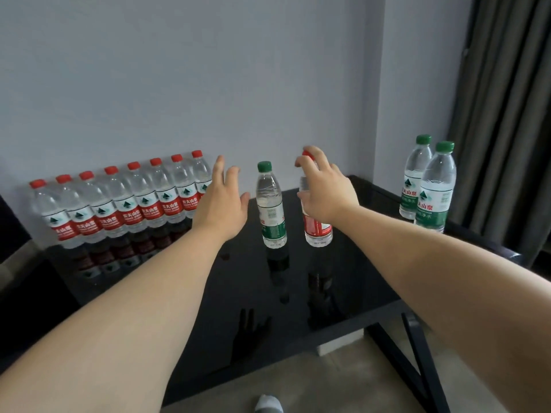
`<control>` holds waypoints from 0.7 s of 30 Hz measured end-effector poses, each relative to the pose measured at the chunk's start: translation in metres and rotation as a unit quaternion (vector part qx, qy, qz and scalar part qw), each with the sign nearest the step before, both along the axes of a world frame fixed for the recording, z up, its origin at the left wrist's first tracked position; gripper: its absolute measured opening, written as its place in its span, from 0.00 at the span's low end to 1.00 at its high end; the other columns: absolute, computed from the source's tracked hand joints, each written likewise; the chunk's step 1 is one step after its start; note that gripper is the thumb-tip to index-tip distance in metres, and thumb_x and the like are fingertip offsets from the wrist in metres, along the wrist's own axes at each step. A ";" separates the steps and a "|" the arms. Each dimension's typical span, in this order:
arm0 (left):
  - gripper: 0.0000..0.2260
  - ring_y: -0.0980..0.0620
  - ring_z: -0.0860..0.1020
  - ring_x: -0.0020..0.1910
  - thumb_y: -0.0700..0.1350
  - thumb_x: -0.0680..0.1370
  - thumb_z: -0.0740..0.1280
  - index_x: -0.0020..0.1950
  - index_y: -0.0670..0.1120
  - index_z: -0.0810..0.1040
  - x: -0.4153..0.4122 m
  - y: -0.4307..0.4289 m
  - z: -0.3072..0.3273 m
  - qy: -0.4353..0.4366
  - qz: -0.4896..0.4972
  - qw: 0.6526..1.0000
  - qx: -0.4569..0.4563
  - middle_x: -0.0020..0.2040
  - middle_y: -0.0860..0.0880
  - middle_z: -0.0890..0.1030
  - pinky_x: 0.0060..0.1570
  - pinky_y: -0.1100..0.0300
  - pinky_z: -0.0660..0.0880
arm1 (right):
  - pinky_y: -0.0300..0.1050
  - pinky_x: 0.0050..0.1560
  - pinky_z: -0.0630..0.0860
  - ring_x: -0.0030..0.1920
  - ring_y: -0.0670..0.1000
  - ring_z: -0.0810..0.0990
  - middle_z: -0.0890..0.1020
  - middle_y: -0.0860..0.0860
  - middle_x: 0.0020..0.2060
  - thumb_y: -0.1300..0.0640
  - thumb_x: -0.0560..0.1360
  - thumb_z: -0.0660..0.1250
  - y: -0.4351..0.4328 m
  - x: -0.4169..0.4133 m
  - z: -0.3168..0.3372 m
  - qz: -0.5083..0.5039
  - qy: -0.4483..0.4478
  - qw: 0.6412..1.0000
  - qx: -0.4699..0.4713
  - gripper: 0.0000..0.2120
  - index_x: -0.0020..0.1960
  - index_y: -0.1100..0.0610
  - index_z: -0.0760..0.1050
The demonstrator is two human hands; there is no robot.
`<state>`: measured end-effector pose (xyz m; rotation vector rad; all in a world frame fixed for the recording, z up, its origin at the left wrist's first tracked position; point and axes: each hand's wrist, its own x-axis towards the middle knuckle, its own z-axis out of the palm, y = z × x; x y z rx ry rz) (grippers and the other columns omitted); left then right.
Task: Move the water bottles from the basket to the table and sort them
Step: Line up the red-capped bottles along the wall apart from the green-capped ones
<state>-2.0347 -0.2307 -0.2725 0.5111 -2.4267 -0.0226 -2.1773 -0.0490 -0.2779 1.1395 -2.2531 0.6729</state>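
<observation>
Sorting step: green-capped clear plastic water bottle and red-capped bottle stand mid glossy black table. Left hand spread, empty, beside green; right hand curled at red's neck, grip I cannot tell. Next, I judge: each joins its colour group.

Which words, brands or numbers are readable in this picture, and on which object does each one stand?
"农夫山泉": white, on the red labels of the row of red-capped bottles.
"夫山泉", first character not visible: red, on the two green-capped bottles at the right.
Middle green-label bottle: barcode and small print too small to read.
Middle red-label bottle: text too blurred to read.
</observation>
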 end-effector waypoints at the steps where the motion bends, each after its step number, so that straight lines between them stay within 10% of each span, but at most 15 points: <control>1: 0.25 0.42 0.80 0.57 0.49 0.83 0.65 0.77 0.44 0.61 0.008 -0.001 0.000 -0.002 0.005 1.000 0.003 0.84 0.43 0.46 0.45 0.50 0.80 | 0.60 0.51 0.81 0.62 0.64 0.75 0.57 0.47 0.79 0.58 0.74 0.74 -0.005 0.010 0.000 0.015 0.002 1.000 0.000 0.30 0.70 0.48 0.63; 21: 0.26 0.41 0.76 0.66 0.44 0.82 0.66 0.78 0.44 0.62 0.068 -0.048 -0.027 0.012 0.057 0.995 0.082 0.82 0.45 0.54 0.54 0.50 0.75 | 0.59 0.52 0.81 0.64 0.64 0.75 0.53 0.47 0.80 0.60 0.75 0.75 -0.125 0.093 -0.029 0.156 -0.032 0.987 -0.006 0.31 0.71 0.49 0.62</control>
